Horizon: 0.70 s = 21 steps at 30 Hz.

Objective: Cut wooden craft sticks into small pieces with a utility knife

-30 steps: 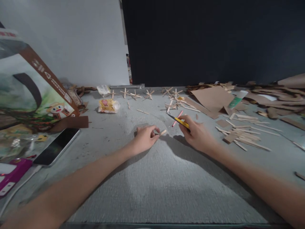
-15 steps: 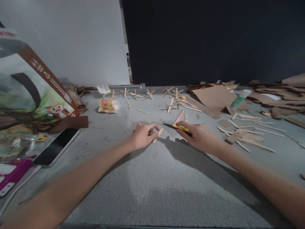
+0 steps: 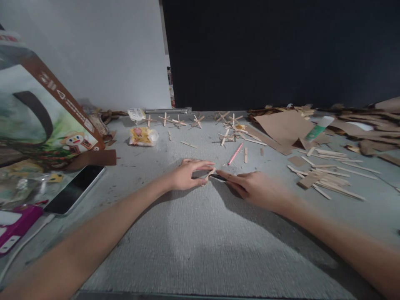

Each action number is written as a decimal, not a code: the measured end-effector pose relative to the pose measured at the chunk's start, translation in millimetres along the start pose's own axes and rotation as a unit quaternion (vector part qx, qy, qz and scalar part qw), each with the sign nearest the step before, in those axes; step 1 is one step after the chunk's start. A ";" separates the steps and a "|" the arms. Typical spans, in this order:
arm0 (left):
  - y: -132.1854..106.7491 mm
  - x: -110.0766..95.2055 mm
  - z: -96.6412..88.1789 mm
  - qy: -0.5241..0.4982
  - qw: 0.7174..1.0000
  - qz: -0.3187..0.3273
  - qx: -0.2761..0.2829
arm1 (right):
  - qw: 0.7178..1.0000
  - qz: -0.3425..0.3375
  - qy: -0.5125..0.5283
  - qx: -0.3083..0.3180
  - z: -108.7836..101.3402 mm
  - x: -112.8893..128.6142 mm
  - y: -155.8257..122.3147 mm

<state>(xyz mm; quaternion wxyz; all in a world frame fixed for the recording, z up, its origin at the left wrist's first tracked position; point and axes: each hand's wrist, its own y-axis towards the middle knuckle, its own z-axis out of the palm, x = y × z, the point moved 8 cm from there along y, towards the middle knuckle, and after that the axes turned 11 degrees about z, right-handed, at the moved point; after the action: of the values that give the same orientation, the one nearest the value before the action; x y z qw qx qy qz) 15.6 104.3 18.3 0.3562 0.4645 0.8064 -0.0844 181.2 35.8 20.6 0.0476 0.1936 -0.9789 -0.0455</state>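
Observation:
My left hand (image 3: 189, 174) pinches a short wooden stick (image 3: 211, 173) between thumb and fingers, just above the grey table (image 3: 200, 246). From the right, my right hand (image 3: 254, 186) grips a utility knife (image 3: 218, 177), its index finger stretched along the top. Only the dark blade end shows; the fingers cover the yellow handle. The blade tip meets the stick or lies right beside it. Beyond the right hand lie a pink pencil (image 3: 235, 153) and a small flat stick (image 3: 245, 155).
Several star-shaped stick pieces (image 3: 196, 121) stand at the back. Loose wooden sticks (image 3: 331, 179), brown cardboard (image 3: 281, 128) and a glue stick (image 3: 319, 128) lie to the right. At left are a phone (image 3: 75, 190), a printed box (image 3: 62, 112) and a yellow packet (image 3: 143, 136).
My right hand has moved left and turned, bringing the knife blade to the stick. My left fingers have straightened a little around the stick.

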 end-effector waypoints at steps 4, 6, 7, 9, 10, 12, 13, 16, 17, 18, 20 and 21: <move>-0.1 0.1 -2.0 0.004 1.000 -0.004 -0.009 | 1.000 -0.006 0.000 -0.006 -0.9 1.7 -0.3; -0.2 -0.7 -4.4 0.001 1.000 -0.002 -0.024 | 1.000 -0.005 0.002 -0.005 -1.3 2.4 -0.7; -0.2 -0.8 -5.1 -0.001 1.000 -0.002 -0.029 | 1.000 -0.005 0.001 -0.004 -1.1 3.1 -1.1; 0.1 -0.9 -5.1 -0.005 1.000 -0.003 -0.031 | 1.000 -0.003 -0.011 -0.003 0.0 4.4 -2.5; 0.4 -1.0 -4.8 -0.006 1.000 -0.003 -0.030 | 1.000 -0.001 -0.022 -0.005 0.8 5.2 -3.4; 1.4 -2.3 -4.3 0.001 1.000 -0.002 -0.029 | 0.999 0.001 -0.050 -0.010 2.2 8.1 -6.1; 2.0 -3.6 -4.7 0.013 0.999 -0.001 -0.033 | 0.998 -0.001 -0.064 -0.013 2.4 10.5 -7.7; 3.2 -10.1 -6.4 0.093 0.994 -0.005 -0.049 | 0.994 -0.009 -0.109 -0.014 2.3 20.5 -12.1; 3.2 -13.5 -6.3 0.132 0.990 -0.008 -0.051 | 0.992 -0.010 -0.127 -0.007 2.6 23.9 -13.1; 3.1 -17.7 -5.5 0.173 0.984 -0.010 -0.048 | 0.989 -0.009 -0.148 0.003 3.2 26.9 -13.6; 2.0 -27.0 -1.7 0.238 0.971 -0.011 -0.031 | 0.982 -0.007 -0.186 0.027 5.0 31.6 -13.7; 1.0 -31.3 0.4 0.255 0.967 -0.013 -0.023 | 0.979 -0.006 -0.199 0.038 5.7 33.1 -13.4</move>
<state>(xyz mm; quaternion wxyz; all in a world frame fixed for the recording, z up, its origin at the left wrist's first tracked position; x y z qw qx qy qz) 26.5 83.1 38.6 0.1487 0.4518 0.8781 0.0508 155.1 11.2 16.0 -0.1561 0.1880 -0.9686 -0.0463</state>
